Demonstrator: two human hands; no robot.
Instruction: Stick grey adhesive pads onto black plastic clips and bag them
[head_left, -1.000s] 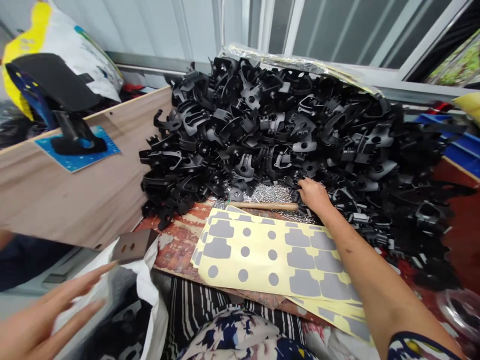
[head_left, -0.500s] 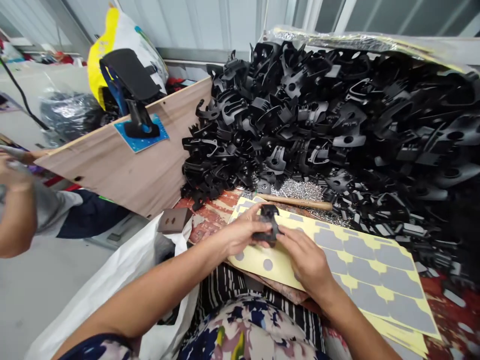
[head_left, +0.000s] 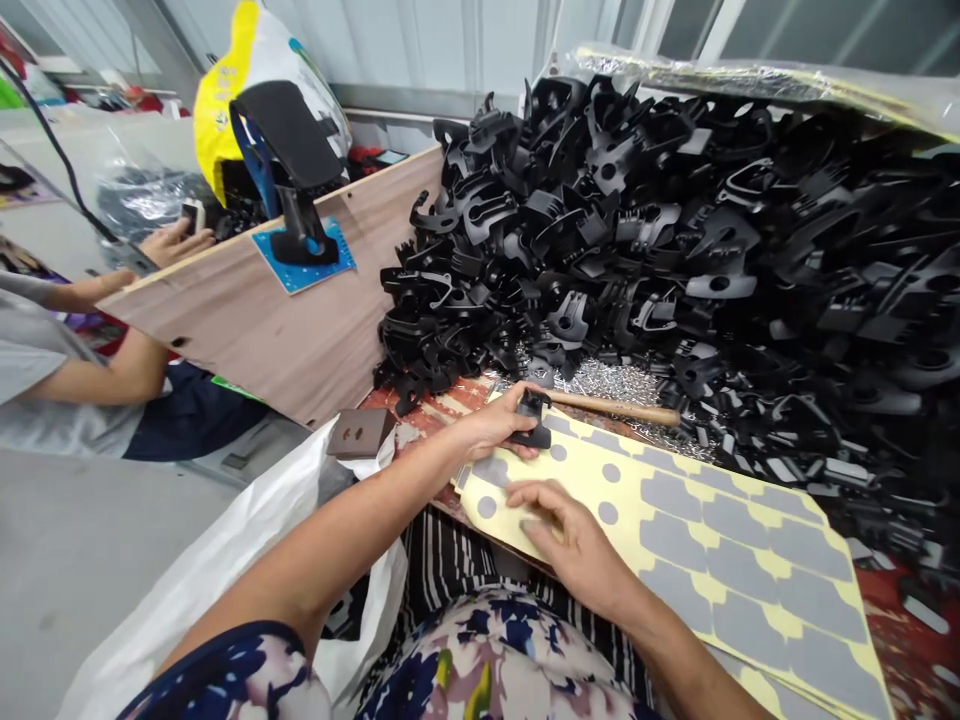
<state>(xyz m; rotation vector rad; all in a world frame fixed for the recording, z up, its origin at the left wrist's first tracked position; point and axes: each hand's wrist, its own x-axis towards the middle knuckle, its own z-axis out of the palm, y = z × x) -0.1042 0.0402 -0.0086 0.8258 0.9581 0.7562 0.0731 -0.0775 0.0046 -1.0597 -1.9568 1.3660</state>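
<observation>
My left hand (head_left: 495, 428) grips a small black plastic part (head_left: 534, 422) above the far left end of a yellow sticker sheet (head_left: 622, 545). Thumb and fingers close around the part from its left side. Lower down, my right hand (head_left: 574, 540) hovers over or rests on the sheet, apart from the part. Its fingers are bent, with a gap between thumb and forefinger, and nothing shows in them. Grey round and notched stickers cover the sheet.
A large heap of black plastic parts (head_left: 585, 230) rises behind the sheet, with small metal pins (head_left: 611, 375) and a wooden stick (head_left: 615, 407) before it. A wooden board (head_left: 300, 330) stands left. Beside me is a white sack (head_left: 225, 560). A co-worker's hand (head_left: 176, 243) shows beyond the board.
My right hand has let go of the black plastic part and moved down over the sheet. My left hand keeps hold of the part. The co-worker's arm has reached forward.
</observation>
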